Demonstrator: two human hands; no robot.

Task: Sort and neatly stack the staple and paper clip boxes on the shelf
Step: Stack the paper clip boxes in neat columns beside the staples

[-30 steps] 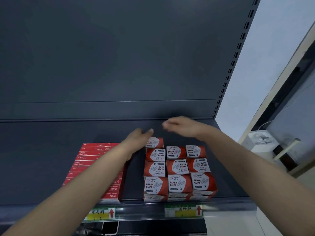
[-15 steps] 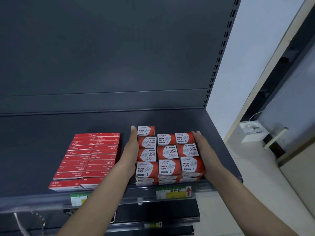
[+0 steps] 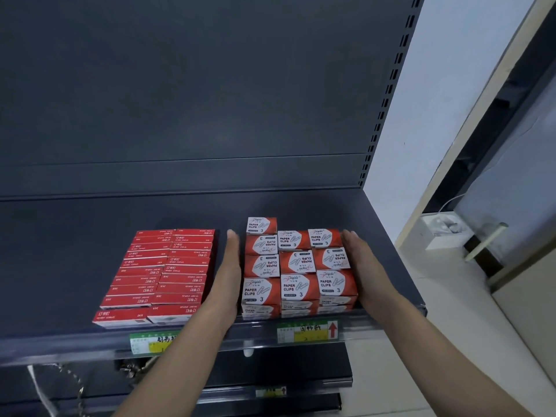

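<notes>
Dark grey metal shelving fills the view: 1 flat matte back panel [image 3: 180,100], 1 slotted upright [image 3: 388,94] on the right, 1 shelf deck [image 3: 75,251] with a clear plastic front rail [image 3: 60,347]. White wall [image 3: 436,85] to the right of it.

Staple boxes [image 3: 159,272]: left part of the deck. Thin flat red cardboard slabs with white print. 2 columns side by side, roughly 10 rows each from near to far; exact count unclear. The near-left box juts slightly nearer than its neighbour.

Paper clip boxes [image 3: 296,263]: right part of the deck, at the front edge. Stubby red-and-white cardboard blocks. 10 tops visible in 3 columns: left column 4 deep, middle and right 3 deep. The extra one sits alone at far left. A lower layer shows at the near face; can't count it.

Hands: 2, bare, fingers straight and together. Left hand [image 3: 231,266] lies flat against the left side of the paper clip block, in the gap between the two groups. Right hand [image 3: 358,260] lies flat against the right side. Nothing pinched.

Rail labels: 2, green/yellow paper. Left label [image 3: 150,344] is partly covered by the left forearm; right label [image 3: 307,331] carries a red arrow.
</notes>
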